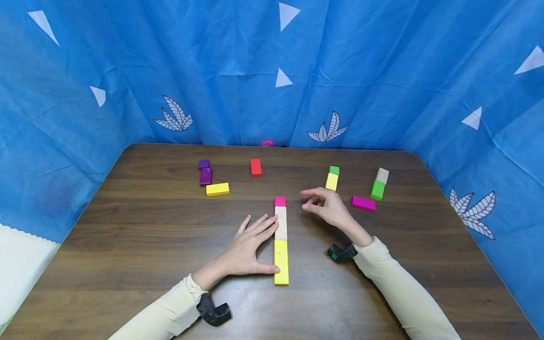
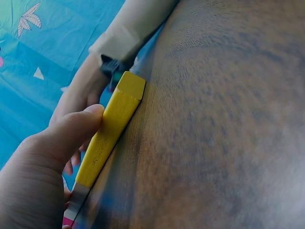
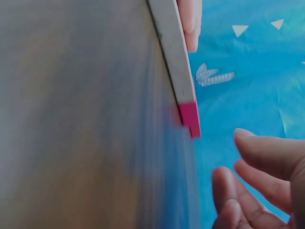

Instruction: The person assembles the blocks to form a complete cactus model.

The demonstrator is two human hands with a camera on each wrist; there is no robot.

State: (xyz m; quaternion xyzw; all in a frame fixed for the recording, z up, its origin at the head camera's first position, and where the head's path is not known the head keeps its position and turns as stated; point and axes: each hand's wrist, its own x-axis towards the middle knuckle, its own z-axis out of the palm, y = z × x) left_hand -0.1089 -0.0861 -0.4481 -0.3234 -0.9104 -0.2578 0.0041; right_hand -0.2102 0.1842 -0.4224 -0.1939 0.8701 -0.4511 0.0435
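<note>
Three blocks lie end to end in a straight row at the middle of the table: a long yellow block nearest me, a whitish block beyond it, and a small pink block at the far end. My left hand lies spread along the row's left side. Its thumb touches the yellow block, also plain in the left wrist view, and its fingertips touch the whitish one. To the right of the row, my right hand hovers with loosely bent fingers, holding nothing, near a pale yellow block.
Far left are two purple blocks and a yellow block. A red block lies at the back. Rightward sit a small green block, a magenta block, and a green block touching a whitish block.
</note>
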